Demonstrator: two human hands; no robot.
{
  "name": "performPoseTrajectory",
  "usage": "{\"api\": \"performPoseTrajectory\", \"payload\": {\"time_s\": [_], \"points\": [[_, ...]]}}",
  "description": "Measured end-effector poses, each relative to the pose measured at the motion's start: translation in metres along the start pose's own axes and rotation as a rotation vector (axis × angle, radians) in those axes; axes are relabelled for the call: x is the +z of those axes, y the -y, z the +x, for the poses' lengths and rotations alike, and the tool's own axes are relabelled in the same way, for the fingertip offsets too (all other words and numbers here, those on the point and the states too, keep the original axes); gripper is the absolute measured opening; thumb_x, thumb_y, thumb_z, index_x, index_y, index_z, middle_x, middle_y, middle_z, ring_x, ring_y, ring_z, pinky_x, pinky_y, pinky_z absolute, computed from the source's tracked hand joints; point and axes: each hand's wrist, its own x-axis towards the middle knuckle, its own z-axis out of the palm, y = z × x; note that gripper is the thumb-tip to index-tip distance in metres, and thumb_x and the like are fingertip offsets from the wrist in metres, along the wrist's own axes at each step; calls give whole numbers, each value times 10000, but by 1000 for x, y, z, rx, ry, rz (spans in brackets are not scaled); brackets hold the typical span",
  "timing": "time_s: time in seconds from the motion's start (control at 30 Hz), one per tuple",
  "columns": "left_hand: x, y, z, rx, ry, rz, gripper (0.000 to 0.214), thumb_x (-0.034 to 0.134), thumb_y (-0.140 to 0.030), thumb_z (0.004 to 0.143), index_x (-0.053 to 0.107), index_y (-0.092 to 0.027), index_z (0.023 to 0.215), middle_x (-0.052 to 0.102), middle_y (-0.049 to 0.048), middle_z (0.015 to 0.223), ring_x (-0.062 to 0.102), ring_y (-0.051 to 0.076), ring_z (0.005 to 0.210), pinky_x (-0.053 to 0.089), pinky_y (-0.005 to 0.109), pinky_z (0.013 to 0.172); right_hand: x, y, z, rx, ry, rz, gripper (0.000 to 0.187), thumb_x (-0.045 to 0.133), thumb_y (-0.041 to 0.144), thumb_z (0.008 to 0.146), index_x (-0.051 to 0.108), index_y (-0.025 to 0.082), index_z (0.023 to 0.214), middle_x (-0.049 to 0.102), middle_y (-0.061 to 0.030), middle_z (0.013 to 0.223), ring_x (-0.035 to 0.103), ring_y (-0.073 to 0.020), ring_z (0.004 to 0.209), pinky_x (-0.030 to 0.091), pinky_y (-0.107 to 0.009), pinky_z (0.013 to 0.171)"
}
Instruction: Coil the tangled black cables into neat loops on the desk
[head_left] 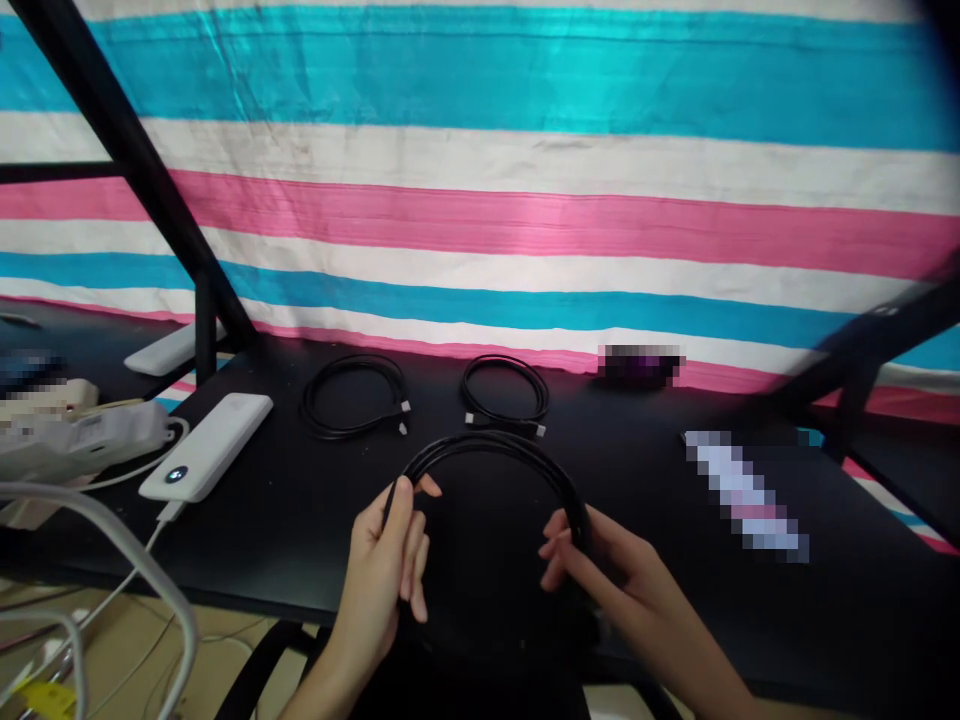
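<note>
A black cable [491, 443] is gathered into a wide loop of several strands, arching between my two hands over the front of the black table. My left hand [394, 545] pinches the loop's left side, with the thumb on top. On the right side, my right hand [600, 565] is closed around the strands. The lower part of the loop is lost against dark surroundings. Beyond it lie two more coiled black cables: a coil [352, 397] at the left with light plug ends, and a smaller coil [504, 388] with two USB-type plugs.
A white power bank [214, 445] with a lit display and plugged-in cable lies on the table [285, 540]'s left. White power strips [82, 440] sit farther left. A blurred-out flat item [746, 495] and a dark item [640, 366] are at right. Striped sheeting [525, 220] hangs behind.
</note>
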Motion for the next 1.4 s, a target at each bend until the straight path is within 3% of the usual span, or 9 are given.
{"api": "performPoseTrajectory", "payload": {"time_s": [0.2, 0.43, 0.6, 0.73, 0.93, 1.03, 1.2, 1.3, 1.4], "points": [[-2, 0, -14, 33, 214, 208, 433, 548, -588, 817, 581, -168, 718, 356, -84, 301, 257, 27, 245, 158, 134, 295, 9, 17, -15, 81, -116, 322, 362, 536, 487, 879, 591, 252, 1148, 515, 47, 558, 438, -82, 406, 341, -197, 379], [5, -20, -38, -124, 456, 26, 534, 638, -720, 627, 632, -187, 670, 244, -92, 359, 126, 20, 308, 42, 205, 353, 5, 16, -37, 100, -265, 531, 405, 542, 580, 830, 752, 250, 934, 387, 31, 371, 331, -95, 340, 283, -225, 330], [8, -24, -44, -198, 555, -139, 411, 634, -614, 735, 719, -213, 763, 237, -102, 355, 95, -6, 291, 78, 180, 356, -5, 12, -43, 83, -210, 628, 338, 604, 577, 786, 768, 310, 912, 445, 13, 327, 376, -98, 333, 318, -213, 343], [3, -13, -43, -179, 476, -189, 276, 698, -471, 753, 734, -250, 914, 375, -95, 365, 94, -21, 278, 166, 143, 343, -8, 17, -45, 97, -193, 602, 321, 622, 564, 770, 771, 312, 901, 545, -17, 388, 372, -99, 338, 318, -214, 326], [1, -17, -43, -173, 352, -273, 225, 739, -409, 734, 690, -196, 788, 328, -98, 328, 152, -3, 296, 238, 106, 349, -1, 26, -51, 86, -187, 482, 358, 545, 520, 851, 727, 265, 1024, 599, -16, 474, 428, -117, 350, 368, -243, 355], [2, -27, -38, -167, 275, -411, 260, 707, -410, 762, 619, -182, 672, 244, -109, 323, 161, 16, 279, 278, 111, 318, 1, 24, -45, 37, -130, 315, 269, 528, 441, 894, 707, 269, 997, 584, 16, 489, 563, -138, 487, 484, -255, 540], [1, -33, -30, -46, 109, -487, 241, 750, -386, 705, 635, -174, 702, 293, -115, 319, 201, 18, 230, 267, 122, 260, 5, 21, -32, 5, -91, 47, 256, 506, 432, 907, 677, 253, 841, 678, -22, 950, 610, -186, 974, 465, -284, 860], [0, -30, -27, -66, 42, -453, 206, 763, -324, 683, 657, -154, 730, 339, -112, 314, 264, 18, 222, 261, 117, 256, 7, 18, -30, 80, -21, -16, 276, 447, 449, 931, 639, 253, 905, 646, -15, 955, 595, -171, 940, 465, -275, 821], [0, -28, -25, -91, 1, -467, 233, 656, -283, 790, 581, -158, 608, 330, -105, 304, 277, 24, 210, 270, 121, 261, 8, 14, -30, 113, 64, 23, 293, 416, 462, 940, 583, 230, 874, 606, 2, 781, 580, -141, 732, 459, -251, 661]]}}
